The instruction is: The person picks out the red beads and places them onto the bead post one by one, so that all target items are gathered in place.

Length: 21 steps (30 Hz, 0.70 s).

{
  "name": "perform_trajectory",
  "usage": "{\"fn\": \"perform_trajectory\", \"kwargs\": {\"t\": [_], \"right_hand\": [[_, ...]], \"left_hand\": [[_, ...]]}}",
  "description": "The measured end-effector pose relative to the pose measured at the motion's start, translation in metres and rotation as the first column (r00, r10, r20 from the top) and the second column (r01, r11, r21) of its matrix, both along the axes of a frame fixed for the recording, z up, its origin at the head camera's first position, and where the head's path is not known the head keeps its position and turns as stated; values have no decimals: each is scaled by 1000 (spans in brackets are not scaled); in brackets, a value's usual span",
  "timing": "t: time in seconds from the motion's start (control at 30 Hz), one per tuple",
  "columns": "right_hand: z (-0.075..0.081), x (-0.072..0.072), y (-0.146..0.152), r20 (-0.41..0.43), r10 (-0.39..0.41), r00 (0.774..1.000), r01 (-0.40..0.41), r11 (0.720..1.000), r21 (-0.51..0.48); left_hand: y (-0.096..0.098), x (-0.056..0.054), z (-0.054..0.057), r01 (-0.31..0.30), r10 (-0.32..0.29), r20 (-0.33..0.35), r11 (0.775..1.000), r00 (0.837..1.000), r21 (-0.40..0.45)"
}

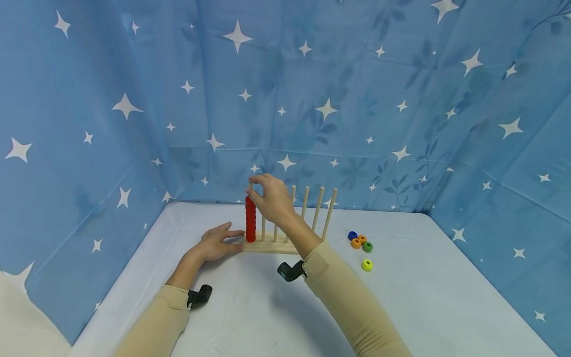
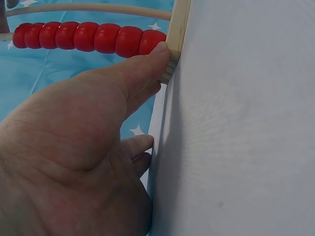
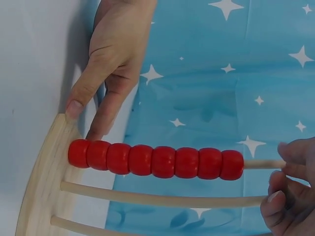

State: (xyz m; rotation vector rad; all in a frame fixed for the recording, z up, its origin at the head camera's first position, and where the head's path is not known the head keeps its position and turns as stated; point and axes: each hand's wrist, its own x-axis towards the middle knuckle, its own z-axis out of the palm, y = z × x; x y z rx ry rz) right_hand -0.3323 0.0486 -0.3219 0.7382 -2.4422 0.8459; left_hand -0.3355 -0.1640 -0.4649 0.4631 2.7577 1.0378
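Note:
A wooden peg rack stands on the white table with several upright pegs. Its leftmost peg carries a stack of several red beads, which reaches down to the base; the peg's top is bare. My left hand grips the left end of the base, thumb in front and index finger behind. My right hand is at the top of that same peg, thumb and fingers curled about its tip. No bead shows between those fingers. In the head view the right hand and forearm hide parts of the middle pegs.
Right of the rack lie loose beads: a blue one, two orange ones, a green one and a yellow one. A blue starred curtain surrounds the back and sides of the table.

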Motion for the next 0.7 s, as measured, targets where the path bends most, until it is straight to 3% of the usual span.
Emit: {"fn": "perform_trajectory", "kwargs": {"t": [0.1, 0.3, 0.5, 0.6, 0.7], "right_hand": [[0, 4, 1, -37, -6, 999, 6, 1000, -6], [-4, 15, 13, -208, -2, 978, -14, 997, -75], [-15, 25, 38, -349, -59, 935, -1, 985, -170], [-20, 28, 53, -411, -112, 905, 44, 984, -170], [-26, 29, 67, -467, -171, 868, 109, 982, -156]], "left_hand": [[-1, 0, 0, 4, -4, -4, 1000, 1000, -2], [-2, 0, -2, -1, 1, -6, 1000, 1000, -6], [-2, -1, -1, -6, 6, -6, 1000, 1000, -17], [-5, -1, 0, -2, 2, -27, 1000, 1000, -17], [-9, 0, 1, -46, 44, -76, 999, 996, -28]]}}
